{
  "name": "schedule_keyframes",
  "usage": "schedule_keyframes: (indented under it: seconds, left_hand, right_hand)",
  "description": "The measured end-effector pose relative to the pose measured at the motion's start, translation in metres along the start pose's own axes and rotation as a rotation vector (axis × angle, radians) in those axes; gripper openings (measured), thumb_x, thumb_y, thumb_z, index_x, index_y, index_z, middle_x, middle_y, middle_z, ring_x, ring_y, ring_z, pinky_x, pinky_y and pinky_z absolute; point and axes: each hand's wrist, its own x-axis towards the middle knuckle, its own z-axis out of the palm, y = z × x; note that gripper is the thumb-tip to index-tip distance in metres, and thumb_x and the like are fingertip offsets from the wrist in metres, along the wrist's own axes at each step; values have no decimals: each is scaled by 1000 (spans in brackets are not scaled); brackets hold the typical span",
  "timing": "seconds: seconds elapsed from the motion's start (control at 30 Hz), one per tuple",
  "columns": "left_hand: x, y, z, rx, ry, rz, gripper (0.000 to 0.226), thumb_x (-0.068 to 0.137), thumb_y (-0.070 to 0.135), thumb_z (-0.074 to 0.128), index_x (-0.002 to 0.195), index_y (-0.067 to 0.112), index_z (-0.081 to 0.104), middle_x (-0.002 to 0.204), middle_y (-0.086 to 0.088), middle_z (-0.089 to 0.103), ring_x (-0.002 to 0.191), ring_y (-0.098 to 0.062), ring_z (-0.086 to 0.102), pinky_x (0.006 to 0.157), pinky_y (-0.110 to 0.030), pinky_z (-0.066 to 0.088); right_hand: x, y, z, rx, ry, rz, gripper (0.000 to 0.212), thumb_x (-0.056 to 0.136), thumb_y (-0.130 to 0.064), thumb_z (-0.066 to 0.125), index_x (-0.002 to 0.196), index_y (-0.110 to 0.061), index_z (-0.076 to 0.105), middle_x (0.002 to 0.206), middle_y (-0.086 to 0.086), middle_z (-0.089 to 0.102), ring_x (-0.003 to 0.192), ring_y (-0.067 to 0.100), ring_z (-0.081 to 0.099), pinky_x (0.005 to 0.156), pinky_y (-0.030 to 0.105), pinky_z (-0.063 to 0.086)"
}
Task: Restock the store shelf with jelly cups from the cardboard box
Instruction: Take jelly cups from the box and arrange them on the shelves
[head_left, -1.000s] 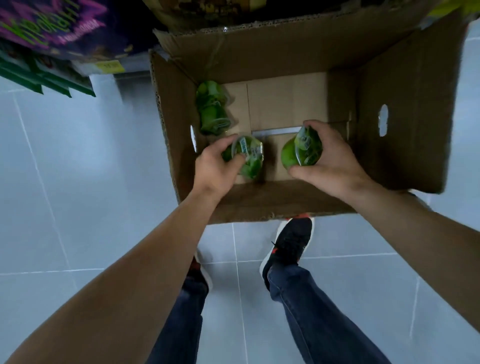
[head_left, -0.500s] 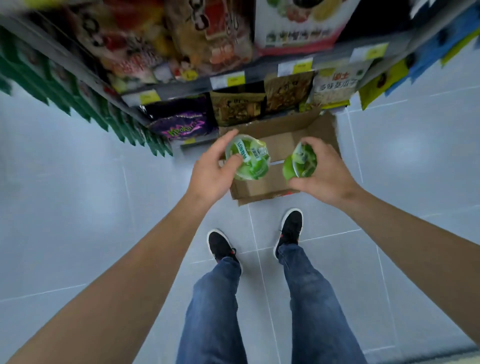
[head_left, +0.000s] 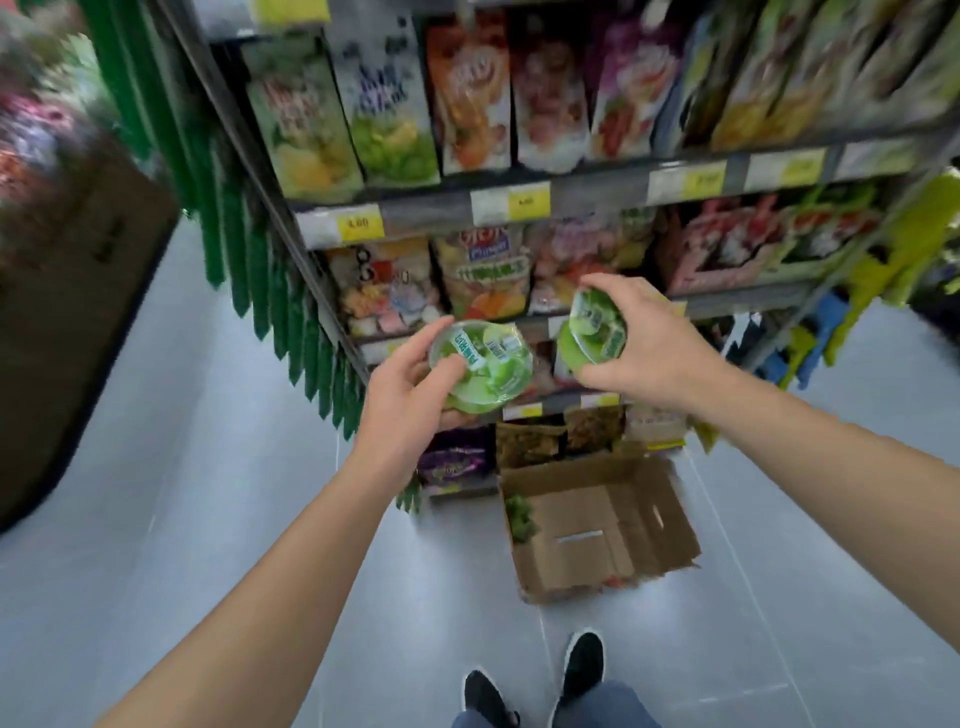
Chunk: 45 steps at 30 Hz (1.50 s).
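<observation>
My left hand (head_left: 410, 400) grips a green jelly cup (head_left: 485, 366) with its clear lid facing me. My right hand (head_left: 652, 345) holds a second green jelly cup (head_left: 592, 332), tilted on its side. Both cups hang in the air in front of the middle shelves (head_left: 519, 205). The open cardboard box (head_left: 597, 525) sits on the floor below, against the bottom shelf, with a bit of green packaging (head_left: 519, 517) left at its near-left inner wall.
Shelves of colourful snack bags fill the upper view, with yellow price tags (head_left: 358, 223) along the rails. Green hanging strips (head_left: 270, 280) line the shelf end at left. A dark brown unit (head_left: 67, 312) stands far left. My shoes (head_left: 584, 662) are on grey tiles.
I have stood up from the box. Both hands lifted the two jelly cups out of it and up to shelf height; the box now lies well below them.
</observation>
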Motion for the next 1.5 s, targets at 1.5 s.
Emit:
schedule_keyframes:
  seconds: [1.5]
  left_hand:
    - [148,278,-87,95,344,778,63,63,44,87,120,35,63,109,7,73,99,-15,71,87,-44,58]
  right_hand:
    - [222,-210,-117,-93,624,-535,61,80,-50,70,133,-26,52,137,-4,48,119,22,54,93,35,47]
